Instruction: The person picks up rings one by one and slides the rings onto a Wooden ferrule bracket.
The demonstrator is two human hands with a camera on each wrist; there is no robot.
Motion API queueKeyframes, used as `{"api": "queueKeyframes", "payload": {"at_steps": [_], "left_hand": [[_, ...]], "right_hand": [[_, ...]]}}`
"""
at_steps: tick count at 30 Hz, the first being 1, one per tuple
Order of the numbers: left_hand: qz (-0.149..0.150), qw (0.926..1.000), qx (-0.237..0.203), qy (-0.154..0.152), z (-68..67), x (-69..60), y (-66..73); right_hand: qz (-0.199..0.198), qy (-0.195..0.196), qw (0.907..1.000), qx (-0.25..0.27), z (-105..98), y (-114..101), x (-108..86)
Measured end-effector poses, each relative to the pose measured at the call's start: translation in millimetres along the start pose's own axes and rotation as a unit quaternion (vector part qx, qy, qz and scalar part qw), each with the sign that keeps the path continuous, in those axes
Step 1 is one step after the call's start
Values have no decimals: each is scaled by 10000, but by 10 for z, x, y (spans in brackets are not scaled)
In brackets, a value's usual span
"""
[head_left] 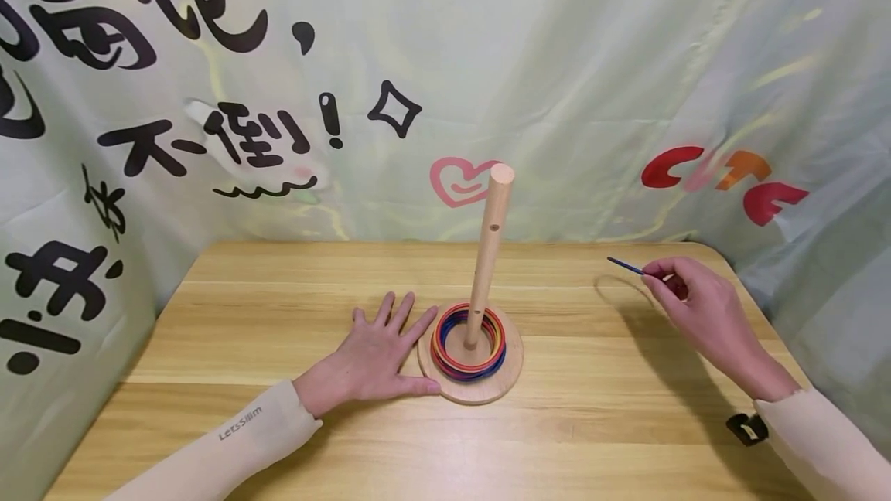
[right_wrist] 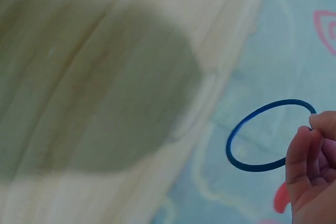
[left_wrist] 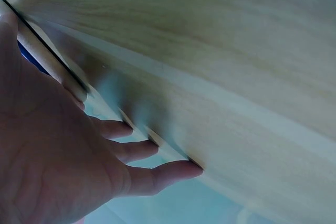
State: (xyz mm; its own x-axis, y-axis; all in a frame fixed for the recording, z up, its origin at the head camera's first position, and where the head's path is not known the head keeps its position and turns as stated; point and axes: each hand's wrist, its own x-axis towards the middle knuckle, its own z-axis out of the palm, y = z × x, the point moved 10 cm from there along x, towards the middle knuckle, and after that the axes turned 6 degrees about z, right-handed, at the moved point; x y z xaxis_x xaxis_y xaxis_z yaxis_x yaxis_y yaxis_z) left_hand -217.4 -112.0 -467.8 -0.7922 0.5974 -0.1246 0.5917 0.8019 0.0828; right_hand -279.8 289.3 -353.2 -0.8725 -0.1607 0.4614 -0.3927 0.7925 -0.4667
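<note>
A wooden post [head_left: 489, 246] rises from a round wooden base [head_left: 511, 377] on the table. Several rings [head_left: 468, 368] in red, yellow and blue lie stacked around the foot of the post. To the left of the base, my left hand [head_left: 379, 358] lies spread on the table, with its thumb and index finger at the base's edge. My right hand [head_left: 706, 315] pinches a blue ring [right_wrist: 257, 169] between thumb and fingers above the table's right side. From the head view that ring appears nearly edge-on; the right wrist view shows its full loop.
The wooden table [head_left: 278, 315] has rounded far corners. Behind it and along both sides hangs a pale curtain [head_left: 557, 60] with black characters, a pink heart and red lettering. A small black object [head_left: 747, 429] shows at the right wrist.
</note>
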Motion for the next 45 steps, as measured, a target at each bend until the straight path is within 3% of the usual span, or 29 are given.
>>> {"api": "queueKeyframes", "payload": {"at_steps": [6, 14, 21, 25, 33, 36, 41, 45], "left_hand": [[-3, 10000, -32, 46, -10, -5, -3], [5, 10000, -24, 44, 6, 4, -2], [2, 10000, -8, 55, 3, 5, -10], [3, 10000, 18, 76, -2, 5, -17], [-15, 10000, 13, 64, 7, 14, -21], [-23, 10000, -7, 50, 16, 12, -31], [-10, 10000, -46, 61, 10, -1, -32], [13, 10000, -78, 54, 5, -12, -21]], "right_hand": [[-428, 168, 9989, -42, -108, -325, -29], [-702, 310, 9970, 40, -195, -612, -83], [-1394, 508, 9885, 290, -304, -926, -140], [-1552, 529, 9850, 540, -362, -1115, -140], [-1224, 291, 9839, 1266, -514, -1452, -78], [-817, 178, 9831, 1629, -538, -1491, -24], [-5, 69, 9740, 2263, -575, -1574, 72], [95, 68, 9701, 2424, -631, -1707, 148]]}}
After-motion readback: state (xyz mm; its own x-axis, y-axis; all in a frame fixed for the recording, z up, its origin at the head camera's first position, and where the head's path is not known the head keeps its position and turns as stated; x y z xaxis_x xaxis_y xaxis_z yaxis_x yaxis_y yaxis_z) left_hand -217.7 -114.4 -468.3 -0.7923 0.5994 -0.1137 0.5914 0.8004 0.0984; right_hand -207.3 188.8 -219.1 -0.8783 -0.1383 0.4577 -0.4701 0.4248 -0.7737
